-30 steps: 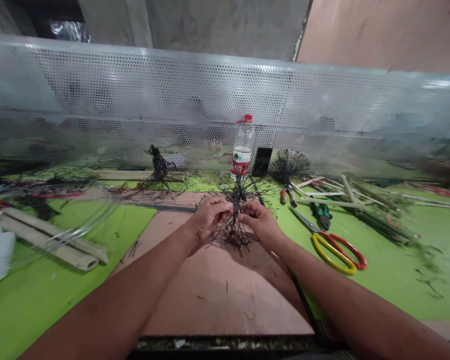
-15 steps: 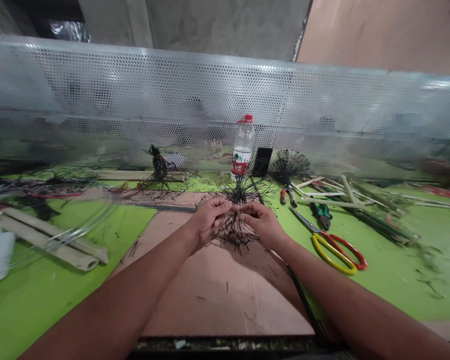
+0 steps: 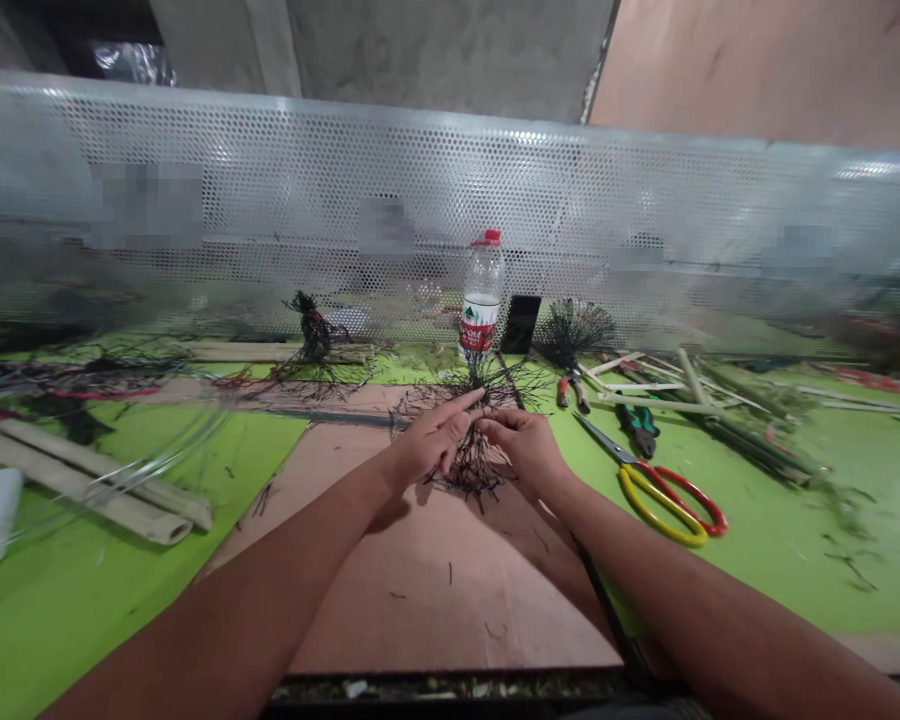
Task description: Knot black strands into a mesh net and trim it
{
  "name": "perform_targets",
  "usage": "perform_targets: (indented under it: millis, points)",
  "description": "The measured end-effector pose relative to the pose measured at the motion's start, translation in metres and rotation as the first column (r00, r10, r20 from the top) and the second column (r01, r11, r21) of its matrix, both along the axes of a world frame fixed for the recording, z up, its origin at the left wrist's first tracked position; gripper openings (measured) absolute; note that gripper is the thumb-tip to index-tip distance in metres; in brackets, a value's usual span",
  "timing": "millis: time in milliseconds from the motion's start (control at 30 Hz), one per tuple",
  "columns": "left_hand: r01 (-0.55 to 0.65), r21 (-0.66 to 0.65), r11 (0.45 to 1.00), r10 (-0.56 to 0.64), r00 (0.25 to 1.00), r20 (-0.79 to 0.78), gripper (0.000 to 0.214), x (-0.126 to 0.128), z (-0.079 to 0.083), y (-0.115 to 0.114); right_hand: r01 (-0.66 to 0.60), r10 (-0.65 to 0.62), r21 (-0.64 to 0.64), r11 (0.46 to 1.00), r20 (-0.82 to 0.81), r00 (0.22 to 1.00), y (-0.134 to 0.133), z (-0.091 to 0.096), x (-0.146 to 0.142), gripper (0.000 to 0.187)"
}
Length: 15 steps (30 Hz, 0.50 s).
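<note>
A black wire bundle, shaped like a small tree with spread branches above and root-like strands below, stands upright over the brown board. My right hand pinches its narrow middle from the right between thumb and fingers. From the left, my left hand reaches to the same narrow part. Its index finger is stretched across the bundle and another finger points down, apart from the rest. Whether the left fingertips hold a strand is too small to tell.
Scissors, green-handled pliers and red-handled pliers lie to the right, near cut stalks. A water bottle and a phone stand behind. Bamboo tubes lie left. A perforated metal panel crosses the back.
My left hand's fingers have gone from a closed pinch to a stretched index finger with another finger pointing down. My right hand keeps its pinch at the bundle's middle.
</note>
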<state>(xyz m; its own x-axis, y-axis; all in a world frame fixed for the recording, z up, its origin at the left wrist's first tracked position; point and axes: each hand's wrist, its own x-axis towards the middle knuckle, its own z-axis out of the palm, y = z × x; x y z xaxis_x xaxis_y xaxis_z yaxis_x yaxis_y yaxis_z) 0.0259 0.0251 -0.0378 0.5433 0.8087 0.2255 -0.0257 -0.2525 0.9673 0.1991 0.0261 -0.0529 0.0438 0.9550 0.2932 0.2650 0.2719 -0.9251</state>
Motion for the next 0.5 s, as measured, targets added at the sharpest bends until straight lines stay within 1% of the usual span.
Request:
perform_targets:
  millis: [67, 233, 333, 433, 500]
  points:
    - [-0.001, 0.011, 1.000, 0.002, 1.000, -0.006, 0.065, 0.0011, -0.0006, -0.0014, 0.008, -0.010, -0.042, 0.999, -0.054, 0.998, -0.0005, 0.0012, -0.0009, 0.026]
    - [-0.031, 0.010, 0.999, 0.031, 0.998, 0.064, 0.060, 0.0034, -0.0053, 0.0002, -0.028, 0.010, -0.097, 0.995, -0.181, 0.983, -0.0009, 0.0005, -0.0024, 0.025]
    - [-0.014, 0.012, 1.000, 0.014, 0.999, 0.046, 0.059, 0.0049, -0.0065, -0.0004, -0.046, 0.016, -0.117, 0.992, -0.245, 0.969, -0.0006, -0.0005, -0.0028, 0.022]
    - [-0.031, 0.016, 0.999, 0.031, 1.000, 0.001, 0.057, 0.0074, -0.0076, -0.0002, -0.034, 0.007, -0.103, 0.994, -0.254, 0.967, -0.0015, 0.0006, -0.0040, 0.017]
    - [-0.091, 0.027, 0.996, 0.091, 0.996, -0.010, 0.051, 0.0087, -0.0090, 0.0025, -0.026, 0.002, -0.101, 0.995, -0.235, 0.972, -0.0027, 0.0021, -0.0051, 0.015]
